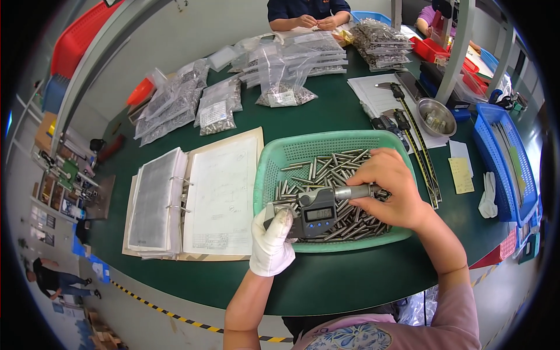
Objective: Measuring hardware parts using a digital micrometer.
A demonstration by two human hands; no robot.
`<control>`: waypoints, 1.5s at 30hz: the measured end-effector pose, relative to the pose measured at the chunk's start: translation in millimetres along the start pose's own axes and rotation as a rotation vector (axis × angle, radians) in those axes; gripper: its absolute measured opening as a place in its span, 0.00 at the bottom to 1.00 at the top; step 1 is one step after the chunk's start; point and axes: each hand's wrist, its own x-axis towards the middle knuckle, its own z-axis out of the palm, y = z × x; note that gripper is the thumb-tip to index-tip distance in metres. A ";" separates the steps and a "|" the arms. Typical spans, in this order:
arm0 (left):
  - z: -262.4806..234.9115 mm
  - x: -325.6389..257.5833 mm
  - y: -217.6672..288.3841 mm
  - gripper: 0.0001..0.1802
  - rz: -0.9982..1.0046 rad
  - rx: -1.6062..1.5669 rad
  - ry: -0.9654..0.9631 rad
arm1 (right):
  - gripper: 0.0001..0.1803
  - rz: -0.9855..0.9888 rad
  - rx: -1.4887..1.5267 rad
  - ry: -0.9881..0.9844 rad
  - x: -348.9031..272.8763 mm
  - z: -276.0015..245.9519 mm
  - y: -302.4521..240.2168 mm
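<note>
The left hand is wearing white, and the dark grey micrometer is showing blue buttons. The mint-green basket is contrasting with silvery pins and the deep green table, while the floor tape is alternating black and yellow and the mauve shirt is bearing a blue floral print.

At the near edge of the bench, a dusty-pink short-sleeved top bears a blue-and-white floral print. Over the bench, a white glove covers the left hand, its thumb smudged grey; the right hand is bare.
</note>
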 end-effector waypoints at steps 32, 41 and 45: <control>14.2 -0.4 6.2 0.11 0.006 -0.035 0.014 | 0.10 -0.416 -0.430 0.165 -10.1 28.9 -25.9; 4.9 1.5 -1.4 0.10 0.059 -0.040 0.054 | 0.14 0.286 0.264 -0.186 -21.3 25.9 -40.6; -4.6 2.0 -6.1 0.08 0.039 -0.059 -0.002 | 0.23 0.939 1.124 0.031 -20.0 29.1 -14.0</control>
